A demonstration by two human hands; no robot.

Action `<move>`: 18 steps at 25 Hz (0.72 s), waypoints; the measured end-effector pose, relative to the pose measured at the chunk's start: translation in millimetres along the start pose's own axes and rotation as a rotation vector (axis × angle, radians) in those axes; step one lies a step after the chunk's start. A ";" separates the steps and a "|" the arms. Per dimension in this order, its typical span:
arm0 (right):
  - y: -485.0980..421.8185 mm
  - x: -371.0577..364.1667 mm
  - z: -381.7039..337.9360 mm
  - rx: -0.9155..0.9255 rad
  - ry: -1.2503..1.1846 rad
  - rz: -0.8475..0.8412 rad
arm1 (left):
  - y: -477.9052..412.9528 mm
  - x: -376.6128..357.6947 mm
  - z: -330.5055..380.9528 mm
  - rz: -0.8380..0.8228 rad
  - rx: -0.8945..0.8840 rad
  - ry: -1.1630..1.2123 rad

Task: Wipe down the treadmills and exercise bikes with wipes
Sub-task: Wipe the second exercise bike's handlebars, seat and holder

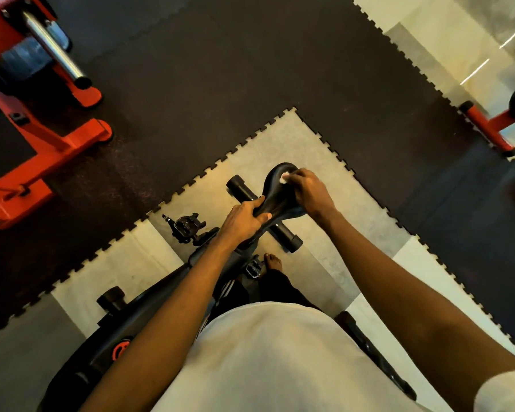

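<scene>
From my feed, the black padded saddle [275,193] of the black exercise bike [149,298] sits just above the middle of the frame, wide end pointing up. My left hand [241,221] is wrapped around the saddle's narrow nose, thumb on one side and fingers on the other. My right hand [308,188] is curled over a small crumpled white wipe [283,177] and presses it against the saddle's wide rear part; only a bit of the wipe shows past the fingers.

Under the saddle, the bike's black tubular stabiliser bar [238,185] runs diagonally across a pale grey floor panel [280,138]. One black cage pedal [186,227] sticks out to the left of my left wrist; a second pedal [254,269] lies lower, just beside my bare foot [272,261]. My white shirt [265,352] fills the bottom centre.

Dark interlocking rubber mats [220,69] cover the upper half of the frame. A red steel gym machine [42,138] with a chrome bar stands at the upper left, well apart from the bike.
</scene>
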State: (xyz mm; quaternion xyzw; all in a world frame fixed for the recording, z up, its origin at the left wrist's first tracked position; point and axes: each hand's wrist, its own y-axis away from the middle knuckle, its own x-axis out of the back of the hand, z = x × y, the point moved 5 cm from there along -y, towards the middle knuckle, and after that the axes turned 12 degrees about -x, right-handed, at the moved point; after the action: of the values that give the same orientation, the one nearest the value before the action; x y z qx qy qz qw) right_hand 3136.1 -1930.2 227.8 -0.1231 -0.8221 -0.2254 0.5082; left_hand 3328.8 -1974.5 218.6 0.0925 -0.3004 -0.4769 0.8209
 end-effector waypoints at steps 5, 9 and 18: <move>21.3 5.8 35.0 -0.314 -0.167 0.174 | -0.7 1.6 1.7 -0.013 0.003 -0.030; 67.8 -13.6 55.5 -0.564 -0.513 0.328 | -2.9 1.3 -2.8 -0.019 -0.036 -0.045; 91.4 -38.1 30.6 -0.752 -0.778 0.367 | -5.6 2.7 -7.1 -0.017 -0.047 -0.024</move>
State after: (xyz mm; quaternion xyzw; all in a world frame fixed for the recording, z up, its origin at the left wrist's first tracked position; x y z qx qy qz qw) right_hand 3169.0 -1834.6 204.6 -0.5104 -0.7769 -0.3485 0.1199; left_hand 3329.9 -1980.6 211.6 0.0700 -0.2981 -0.4916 0.8152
